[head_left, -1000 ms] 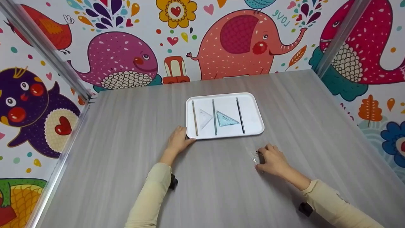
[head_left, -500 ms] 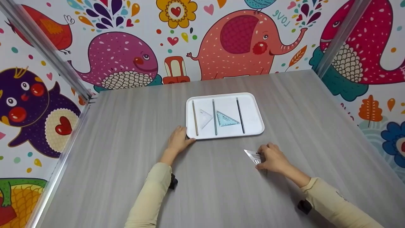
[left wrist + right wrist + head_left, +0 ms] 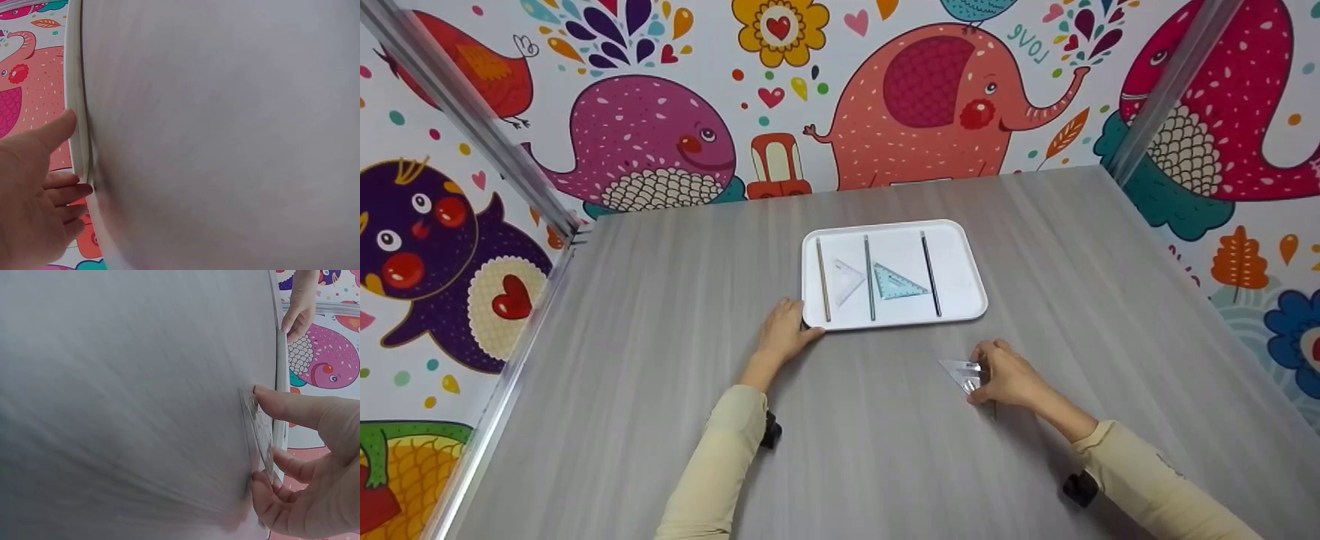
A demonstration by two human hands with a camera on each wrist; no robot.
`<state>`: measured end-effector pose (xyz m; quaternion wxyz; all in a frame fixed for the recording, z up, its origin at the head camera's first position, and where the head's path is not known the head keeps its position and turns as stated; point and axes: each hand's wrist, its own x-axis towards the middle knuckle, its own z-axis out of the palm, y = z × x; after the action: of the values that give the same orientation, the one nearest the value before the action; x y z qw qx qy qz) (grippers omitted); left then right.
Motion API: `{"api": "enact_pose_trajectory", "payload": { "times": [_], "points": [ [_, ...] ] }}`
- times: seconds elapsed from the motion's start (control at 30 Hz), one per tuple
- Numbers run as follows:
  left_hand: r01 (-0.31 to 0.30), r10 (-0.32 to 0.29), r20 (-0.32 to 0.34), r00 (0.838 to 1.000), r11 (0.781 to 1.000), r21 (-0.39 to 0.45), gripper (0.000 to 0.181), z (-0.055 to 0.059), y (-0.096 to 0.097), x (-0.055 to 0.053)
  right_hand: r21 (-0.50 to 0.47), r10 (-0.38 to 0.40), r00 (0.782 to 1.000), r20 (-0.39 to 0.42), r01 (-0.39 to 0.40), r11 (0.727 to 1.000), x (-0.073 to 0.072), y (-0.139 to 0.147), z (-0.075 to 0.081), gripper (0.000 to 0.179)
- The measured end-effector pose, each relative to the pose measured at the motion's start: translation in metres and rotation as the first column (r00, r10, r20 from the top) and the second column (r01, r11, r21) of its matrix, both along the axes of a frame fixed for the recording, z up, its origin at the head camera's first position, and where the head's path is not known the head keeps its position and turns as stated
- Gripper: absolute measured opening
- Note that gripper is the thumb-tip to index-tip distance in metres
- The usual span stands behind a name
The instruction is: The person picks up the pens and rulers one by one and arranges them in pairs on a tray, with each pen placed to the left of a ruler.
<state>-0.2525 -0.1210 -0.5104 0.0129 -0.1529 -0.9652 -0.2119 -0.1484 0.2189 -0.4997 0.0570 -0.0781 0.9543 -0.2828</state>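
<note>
A clear triangular set square [image 3: 960, 372] is pinched between the thumb and fingers of my right hand [image 3: 1011, 381], tilted just over the table, right of the tray's near edge. In the right wrist view the set square [image 3: 262, 433] shows almost edge-on. My left hand [image 3: 783, 330] holds the near left corner of a white tray [image 3: 961, 296]; in the left wrist view the thumb touches its rim [image 3: 77, 73]. On the tray lie a gold pencil [image 3: 823, 281], a green pencil [image 3: 870, 281], a black pencil [image 3: 931, 276], a second clear set square [image 3: 849, 280] and a bluish set square [image 3: 898, 283].
The grey wood-grain table [image 3: 877, 450] runs back to a wall [image 3: 780, 97] printed with cartoon animals. Metal posts stand at the back corners. The pencils divide the tray into strips; only white surface shows right of the black pencil.
The set square in my right hand has turned so that its flat face shows more, then tilted slightly again. My left hand and the tray stay where they were.
</note>
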Motion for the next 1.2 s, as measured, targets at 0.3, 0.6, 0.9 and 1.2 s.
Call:
{"api": "enact_pose_trajectory", "payload": {
  "times": [0.3,0.6,0.9,1.2],
  "points": [
    [0.005,-0.005,0.007,1.0,1.0,0.003,0.046,0.001,0.0,0.0,-0.143,0.022,0.997,0.078,-0.011,0.99,0.0,0.003,-0.001,0.046],
    [0.003,-0.003,-0.005,1.0,1.0,-0.007,0.048,-0.001,0.001,0.0,-0.366,0.109,0.974,0.2,-0.029,0.93,-0.003,0.013,0.001,0.036],
    [-0.006,0.006,0.03,1.0,1.0,-0.008,0.051,0.0,0.001,0.0,-0.526,0.143,0.93,0.338,0.061,0.848,-0.001,0.018,0.005,0.032],
    [0.001,-0.001,0.018,1.0,1.0,0.024,0.046,0.002,0.001,0.0,-0.613,0.199,0.889,0.413,0.109,0.782,-0.006,0.022,0.007,0.034]
  ]
}}
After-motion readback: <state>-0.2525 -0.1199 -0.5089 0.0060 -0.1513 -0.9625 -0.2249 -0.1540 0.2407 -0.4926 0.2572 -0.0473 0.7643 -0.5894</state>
